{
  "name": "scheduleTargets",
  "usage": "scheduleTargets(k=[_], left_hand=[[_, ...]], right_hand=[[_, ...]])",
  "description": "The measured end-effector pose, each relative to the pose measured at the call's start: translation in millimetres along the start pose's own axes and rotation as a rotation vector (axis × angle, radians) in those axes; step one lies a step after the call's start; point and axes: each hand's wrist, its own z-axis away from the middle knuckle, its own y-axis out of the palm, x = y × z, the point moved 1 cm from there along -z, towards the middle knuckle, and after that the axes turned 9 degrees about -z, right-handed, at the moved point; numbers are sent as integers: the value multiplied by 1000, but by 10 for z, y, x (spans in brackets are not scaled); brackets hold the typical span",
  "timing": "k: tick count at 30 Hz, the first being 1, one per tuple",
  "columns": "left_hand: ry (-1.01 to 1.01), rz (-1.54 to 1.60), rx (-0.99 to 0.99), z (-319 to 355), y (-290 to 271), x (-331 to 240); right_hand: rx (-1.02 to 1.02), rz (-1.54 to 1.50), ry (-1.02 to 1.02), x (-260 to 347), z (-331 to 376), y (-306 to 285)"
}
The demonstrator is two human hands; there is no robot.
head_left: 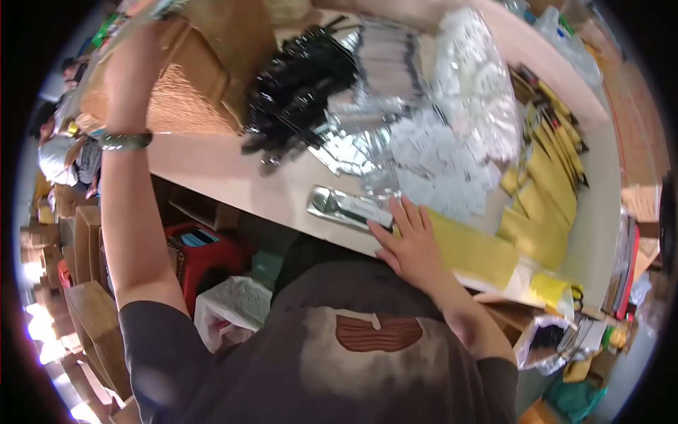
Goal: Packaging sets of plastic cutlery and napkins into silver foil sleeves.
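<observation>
My left hand (134,60) is raised at the upper left, beside the brown cardboard box (194,88). Motion smears it and its fingers do not show clearly. Something thin and pale crosses at its top, but I cannot tell whether the hand holds it. My right hand (409,244) lies flat near the table's front edge with its fingers spread. By its fingertips is a clear packet (346,206) with a silvery, spoon-like end and a dark part inside. A flat yellow strip (470,247) extends to the right from beside this hand.
Black plastic-wrapped pieces (300,88) are heaped behind. Farther right lie a stack of grey packets (390,56), scattered white slips (441,159), a clear bag of white pieces (477,85) and yellow sleeves (544,198). A red stool (201,254) stands below the table; people (63,152) are at far left.
</observation>
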Motion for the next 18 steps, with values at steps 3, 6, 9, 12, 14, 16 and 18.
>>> scheduleTargets(k=[3, 6, 9, 12, 14, 16, 18], left_hand=[[5, 5, -44, 129, 349, 389], [-70, 447, -206, 804, 115, 271], [-774, 920, 166, 1782, -160, 53], [-431, 1170, 526, 2567, 8, -642], [71, 1468, 699, 2627, -12, -1111], [177, 1405, 861, 2475, 94, -1258], [146, 1240, 979, 2367, 319, -1272]], right_hand=[[-19, -62, -27, -61, -18, -38], [-78, -114, -38, -157, 102, -57], [-93, -256, -50, -215, 149, -50], [-62, -214, -57, -164, 164, -58], [-1, 54, -34, -115, 169, -100], [12, 66, -34, -130, 193, -123], [13, 88, -41, -152, 156, -148]])
